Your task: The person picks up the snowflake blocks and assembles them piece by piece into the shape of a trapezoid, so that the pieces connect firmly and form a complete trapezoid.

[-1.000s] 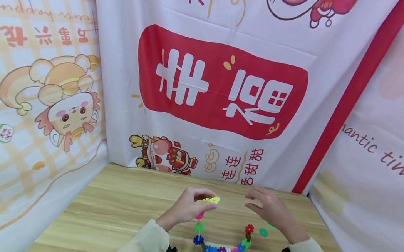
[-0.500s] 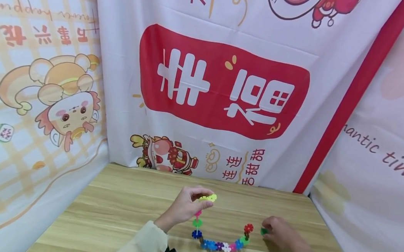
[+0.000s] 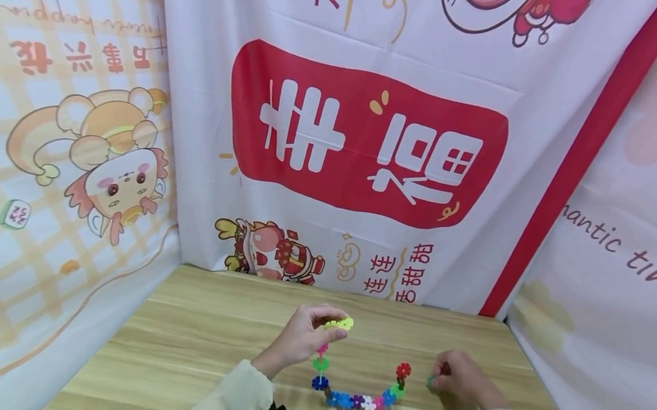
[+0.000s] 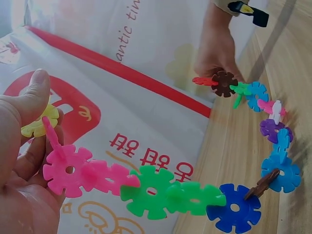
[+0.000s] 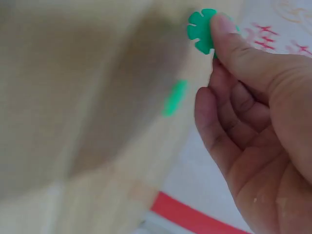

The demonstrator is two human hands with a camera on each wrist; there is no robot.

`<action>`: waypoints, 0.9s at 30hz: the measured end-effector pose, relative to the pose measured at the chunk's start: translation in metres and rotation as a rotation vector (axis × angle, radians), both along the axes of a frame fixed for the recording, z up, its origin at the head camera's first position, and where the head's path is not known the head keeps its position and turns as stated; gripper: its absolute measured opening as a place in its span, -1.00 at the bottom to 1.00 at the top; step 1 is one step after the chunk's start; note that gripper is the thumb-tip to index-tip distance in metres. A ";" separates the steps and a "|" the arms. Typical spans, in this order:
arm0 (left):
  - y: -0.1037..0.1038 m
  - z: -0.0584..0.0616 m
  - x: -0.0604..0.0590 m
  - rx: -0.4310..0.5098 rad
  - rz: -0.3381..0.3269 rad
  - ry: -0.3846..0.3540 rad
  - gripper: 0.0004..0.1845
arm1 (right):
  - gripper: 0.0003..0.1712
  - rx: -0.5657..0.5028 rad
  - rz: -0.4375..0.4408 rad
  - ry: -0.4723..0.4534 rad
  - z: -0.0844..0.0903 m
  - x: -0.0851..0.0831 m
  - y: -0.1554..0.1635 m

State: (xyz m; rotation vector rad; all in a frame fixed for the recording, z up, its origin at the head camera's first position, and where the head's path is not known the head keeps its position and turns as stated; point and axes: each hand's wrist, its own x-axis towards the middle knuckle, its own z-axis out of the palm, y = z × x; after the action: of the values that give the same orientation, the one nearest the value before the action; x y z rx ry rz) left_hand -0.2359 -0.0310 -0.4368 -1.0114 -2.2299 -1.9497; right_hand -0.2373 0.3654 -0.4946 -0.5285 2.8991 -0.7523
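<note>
My left hand (image 3: 300,336) pinches the yellow notched disc (image 4: 39,124) at one end of a chain of flower-shaped interlocking discs (image 4: 146,197). From there the chain hangs through pink, green and dark blue discs (image 3: 320,383). Its lower stretch lies along the table and curves up to a red disc (image 3: 404,370) at the far end. My right hand (image 3: 465,377), to the right of the chain, pinches a single green notched disc (image 5: 201,33) between thumb and index finger. In the right wrist view, another green piece (image 5: 174,98) appears blurred on the tabletop below.
The wood-grain table (image 3: 184,340) runs back to a hanging white cloth (image 3: 196,159) with a red panel. Printed cloths (image 3: 81,183) also close in the left and right sides.
My right hand has come down from above the table to the right of the chain and now pinches a green disc. The left hand keeps hold of the yellow end, nearly still.
</note>
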 end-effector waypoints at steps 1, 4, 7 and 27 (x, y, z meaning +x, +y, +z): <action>0.000 0.000 0.000 0.000 0.001 0.001 -0.73 | -0.82 -0.010 -0.009 0.008 0.006 -0.002 -0.003; -0.001 0.001 -0.001 0.000 0.003 -0.001 -0.73 | -0.84 -0.030 -0.030 0.036 0.028 -0.005 -0.018; -0.002 0.002 -0.001 -0.004 0.008 -0.006 -0.74 | -0.86 -0.062 -0.033 0.061 0.052 -0.006 -0.039; -0.005 0.002 0.002 -0.002 0.015 -0.012 -0.72 | -0.91 -0.398 0.157 0.393 0.107 0.025 -0.148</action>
State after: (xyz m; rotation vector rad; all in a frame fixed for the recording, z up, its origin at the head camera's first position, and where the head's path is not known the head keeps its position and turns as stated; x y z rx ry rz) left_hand -0.2343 -0.0356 -0.4349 -0.9820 -2.2394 -1.9536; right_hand -0.2121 0.2174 -0.3872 -1.0371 2.9973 -1.3461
